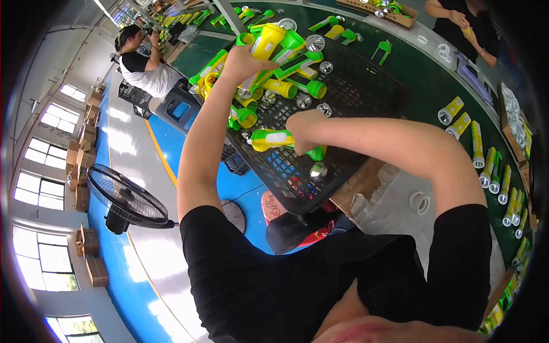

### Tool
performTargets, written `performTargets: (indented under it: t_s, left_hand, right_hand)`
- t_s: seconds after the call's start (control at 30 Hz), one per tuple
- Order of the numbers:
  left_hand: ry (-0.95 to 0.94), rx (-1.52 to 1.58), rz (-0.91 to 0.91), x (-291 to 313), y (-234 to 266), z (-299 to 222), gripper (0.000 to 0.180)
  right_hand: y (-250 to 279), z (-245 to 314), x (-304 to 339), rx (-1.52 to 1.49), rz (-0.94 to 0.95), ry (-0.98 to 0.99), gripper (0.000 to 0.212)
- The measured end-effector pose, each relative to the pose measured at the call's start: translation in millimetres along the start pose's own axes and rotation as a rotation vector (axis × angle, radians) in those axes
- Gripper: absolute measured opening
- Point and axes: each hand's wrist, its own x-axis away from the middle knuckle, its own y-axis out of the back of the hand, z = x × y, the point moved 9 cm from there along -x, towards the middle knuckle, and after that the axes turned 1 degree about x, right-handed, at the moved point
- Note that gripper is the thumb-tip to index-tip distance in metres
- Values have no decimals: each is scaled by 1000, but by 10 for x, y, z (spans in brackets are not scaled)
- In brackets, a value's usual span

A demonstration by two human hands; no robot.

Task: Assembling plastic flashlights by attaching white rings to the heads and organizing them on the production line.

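Observation:
A black plastic crate (366, 86) in front of me holds a pile of yellow and green flashlight bodies and loose silvery reflector heads (315, 43). My left hand (245, 64) is at the far left of the pile, closed around a yellow flashlight body (269, 41); part of its grip is hidden. Nearer, my right hand (306, 130) bends over a green-and-yellow flashlight body (271, 139), its fingers curled round one end. Another green piece (316, 153) shows just under that hand. A reflector head (318, 171) lies near the crate's close end.
Rows of flashlights (476, 143) lie along the green work surface (423, 103) at right. A pedestal fan (126, 197) stands left. One person (150, 68) sits at far left; another person's hands (462, 23) show at upper right. White rings (419, 202) lie beside the crate.

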Motion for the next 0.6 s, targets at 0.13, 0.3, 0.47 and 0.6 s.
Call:
performTargets:
  t_s: [0.13,0.3,0.47,0.6]
  left_hand:
    - [51,8,91,-291,-381,-62,73]
    - [85,-53,265,-609,-994,212,83]
    - [-87,-24,391,-525,-1205,-83,77]
    - [-115,-200,503,-557,-1298,-124,73]
  right_hand:
    - [679,-202,725,503,-182,162,19]
    - [971,-486,1816,614,-541,124,21]
    - [812,-958,3036,543,-821,-129,49]
    - [368,-1135,3797,577,-894,-398,58]
